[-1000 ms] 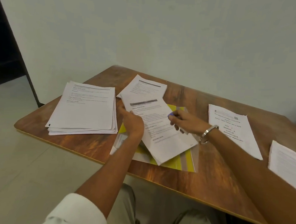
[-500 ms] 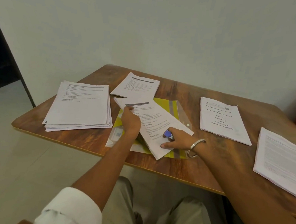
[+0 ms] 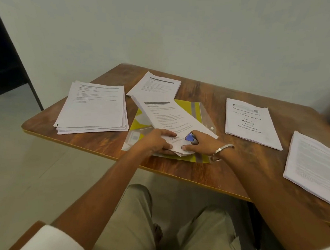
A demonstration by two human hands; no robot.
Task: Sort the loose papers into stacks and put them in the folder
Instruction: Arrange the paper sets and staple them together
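Both hands grip one sheaf of printed pages (image 3: 168,117) at its near end: left hand (image 3: 155,141) curled around the edge, right hand (image 3: 201,143) pinching it. It lies across the yellow folder (image 3: 186,107) at the desk's (image 3: 205,171) near edge.

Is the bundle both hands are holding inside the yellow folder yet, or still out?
Out. The bundle lies on top of the yellow folder, gripped at its near end by the left hand and right hand.
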